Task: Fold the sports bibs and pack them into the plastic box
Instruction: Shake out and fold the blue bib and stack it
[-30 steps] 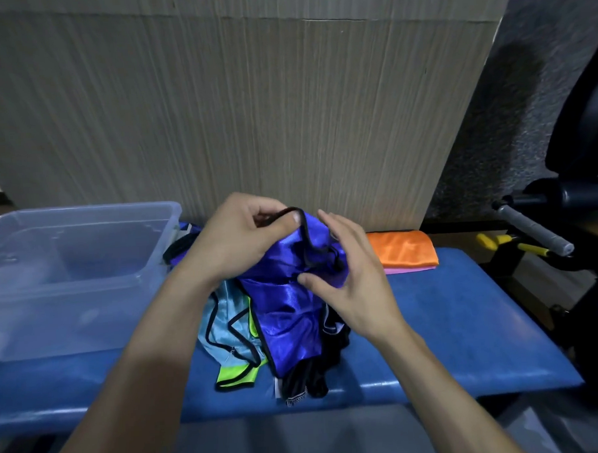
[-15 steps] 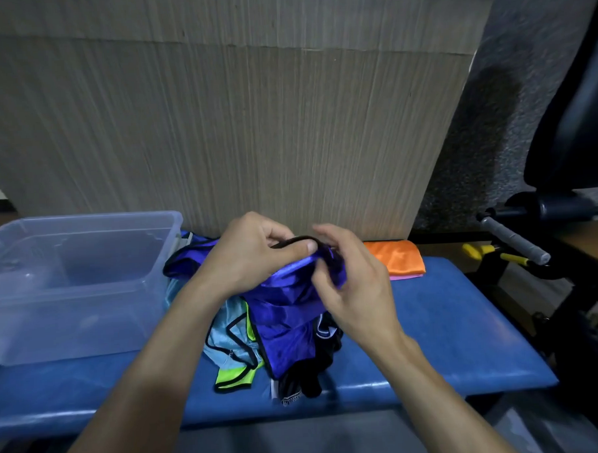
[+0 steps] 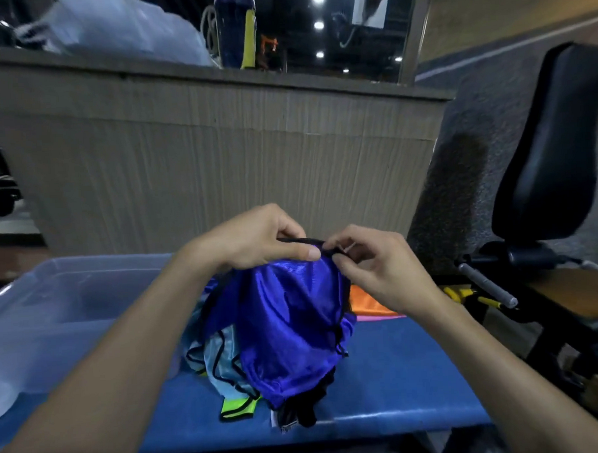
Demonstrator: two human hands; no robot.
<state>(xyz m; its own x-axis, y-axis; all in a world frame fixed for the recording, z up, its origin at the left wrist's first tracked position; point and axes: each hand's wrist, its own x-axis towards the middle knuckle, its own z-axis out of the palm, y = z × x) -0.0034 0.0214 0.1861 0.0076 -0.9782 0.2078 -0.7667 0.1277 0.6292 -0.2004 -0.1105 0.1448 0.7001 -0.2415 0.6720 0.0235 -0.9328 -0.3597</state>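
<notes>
A shiny blue bib (image 3: 288, 322) with black trim hangs above the pile on the blue bench (image 3: 400, 376). My left hand (image 3: 257, 238) pinches its black top edge. My right hand (image 3: 374, 260) pinches the same edge just to the right. Under it lie a light blue bib (image 3: 221, 363), a neon yellow bib (image 3: 237, 407) and a black one (image 3: 309, 410). A folded orange bib (image 3: 366, 302) lies behind my right hand. The clear plastic box (image 3: 54, 305) stands on the bench at the left, seemingly with nothing in it.
A wood-grain counter front (image 3: 219, 168) rises right behind the bench, with a bottle (image 3: 235, 27) and a plastic bag (image 3: 117, 28) on top. A black padded gym machine (image 3: 548, 153) with a grey handle (image 3: 488, 286) stands at the right.
Both hands have lifted the blue bib higher off the pile, pinching its top edge. The camera has tilted up, showing the counter top.
</notes>
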